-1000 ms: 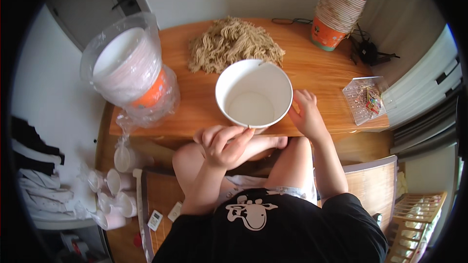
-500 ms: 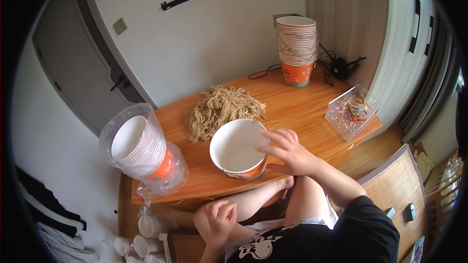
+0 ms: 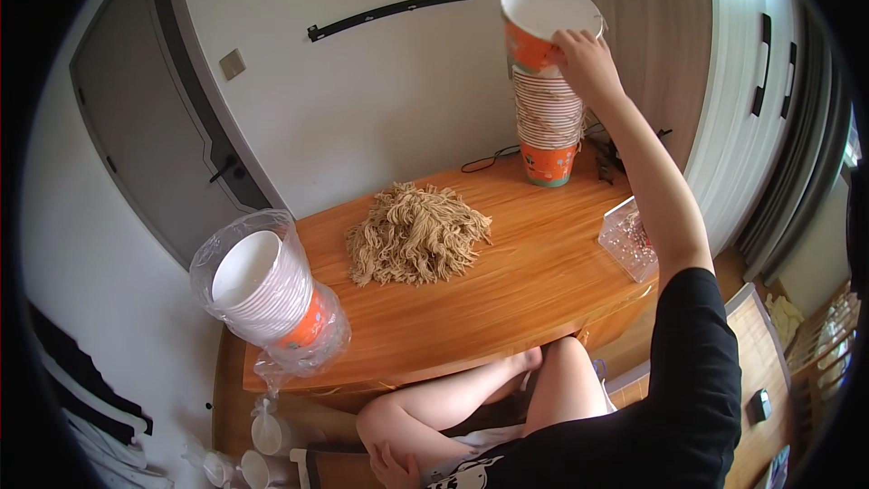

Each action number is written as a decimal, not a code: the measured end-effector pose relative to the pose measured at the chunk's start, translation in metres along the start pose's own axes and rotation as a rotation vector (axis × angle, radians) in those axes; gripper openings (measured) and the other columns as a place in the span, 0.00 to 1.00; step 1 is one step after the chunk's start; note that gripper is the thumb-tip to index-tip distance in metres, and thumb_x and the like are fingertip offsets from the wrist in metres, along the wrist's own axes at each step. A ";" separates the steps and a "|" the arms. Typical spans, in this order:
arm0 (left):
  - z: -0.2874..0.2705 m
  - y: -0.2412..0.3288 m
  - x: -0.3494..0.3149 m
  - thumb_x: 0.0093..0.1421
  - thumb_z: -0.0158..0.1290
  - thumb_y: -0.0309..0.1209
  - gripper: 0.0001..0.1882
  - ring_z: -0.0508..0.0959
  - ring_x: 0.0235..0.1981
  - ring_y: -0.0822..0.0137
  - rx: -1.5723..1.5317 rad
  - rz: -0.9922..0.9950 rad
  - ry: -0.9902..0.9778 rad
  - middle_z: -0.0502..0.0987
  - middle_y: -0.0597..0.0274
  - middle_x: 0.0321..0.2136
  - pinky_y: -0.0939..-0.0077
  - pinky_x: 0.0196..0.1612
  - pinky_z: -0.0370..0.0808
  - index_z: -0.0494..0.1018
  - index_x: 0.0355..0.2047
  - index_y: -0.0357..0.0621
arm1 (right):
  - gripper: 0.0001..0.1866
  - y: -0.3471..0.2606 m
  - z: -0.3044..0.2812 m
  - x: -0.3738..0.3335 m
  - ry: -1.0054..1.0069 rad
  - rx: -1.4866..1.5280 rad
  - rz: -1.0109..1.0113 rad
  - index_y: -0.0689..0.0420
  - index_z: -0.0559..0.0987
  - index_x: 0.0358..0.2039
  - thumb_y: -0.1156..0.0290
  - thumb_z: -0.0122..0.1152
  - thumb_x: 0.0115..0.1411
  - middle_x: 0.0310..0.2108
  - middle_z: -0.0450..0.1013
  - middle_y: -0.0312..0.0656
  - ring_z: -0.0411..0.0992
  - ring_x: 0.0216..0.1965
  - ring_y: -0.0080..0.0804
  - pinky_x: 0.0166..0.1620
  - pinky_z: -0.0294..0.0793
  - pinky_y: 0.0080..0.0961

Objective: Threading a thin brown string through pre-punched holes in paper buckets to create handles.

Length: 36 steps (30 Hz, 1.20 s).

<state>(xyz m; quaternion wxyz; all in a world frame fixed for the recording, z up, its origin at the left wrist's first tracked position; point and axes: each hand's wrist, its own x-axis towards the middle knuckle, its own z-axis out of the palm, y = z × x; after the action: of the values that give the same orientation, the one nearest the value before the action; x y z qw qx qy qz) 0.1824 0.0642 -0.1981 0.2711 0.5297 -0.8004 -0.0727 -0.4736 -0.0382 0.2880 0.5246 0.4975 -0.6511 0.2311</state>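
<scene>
Above the glossy brown wooden bench (image 3: 534,281), stacking seems in hand

Far right rises a tall stack of orange-and-white paper buckets (image 3: 549,118); the next move probably calls for seating the held one squarely, then releasing. Plastic-wrapped white-and-orange buckets (image 3: 276,299) and a tan yarn heap (image 3: 416,235) stand apart, blocking nothing visible. One white-lined orange paper bucket (image 3: 539,23) tilts over the stack, contact unclear, its rim gripped by the right hand's (image 3: 584,59) curled fingers. The left hand (image 3: 392,466) lies on the bare leg (image 3: 430,403), fingers loosely parted, empty.
</scene>
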 end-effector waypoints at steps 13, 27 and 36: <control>0.011 -0.002 -0.004 0.65 0.51 0.54 0.37 0.62 0.62 0.35 -0.145 -0.112 0.021 0.58 0.34 0.65 0.40 0.63 0.59 0.63 0.66 0.43 | 0.27 0.073 0.119 0.013 -0.681 0.092 0.254 0.50 0.82 0.46 0.46 0.39 0.70 0.47 0.79 0.46 0.73 0.55 0.47 0.60 0.62 0.49; 0.013 -0.003 0.004 0.53 0.61 0.34 0.34 0.64 0.59 0.38 -0.100 -0.059 0.124 0.63 0.37 0.60 0.47 0.63 0.61 0.65 0.60 0.42 | 0.36 0.044 0.129 -0.013 -0.577 -0.013 0.227 0.53 0.85 0.34 0.31 0.48 0.60 0.35 0.81 0.48 0.80 0.41 0.46 0.46 0.77 0.44; 0.006 0.000 0.006 0.55 0.60 0.37 0.33 0.63 0.61 0.38 -0.126 -0.154 0.083 0.62 0.37 0.62 0.46 0.64 0.59 0.67 0.60 0.41 | 0.28 -0.145 0.145 -0.125 -0.362 0.166 0.110 0.46 0.73 0.56 0.52 0.65 0.57 0.62 0.62 0.44 0.59 0.63 0.50 0.63 0.56 0.60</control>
<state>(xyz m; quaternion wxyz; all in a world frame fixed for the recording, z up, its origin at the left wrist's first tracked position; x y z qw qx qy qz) 0.1772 0.0582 -0.2014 0.3303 0.5740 -0.7394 -0.1215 -0.4161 -0.1645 0.0919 0.3428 0.5362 -0.7396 0.2192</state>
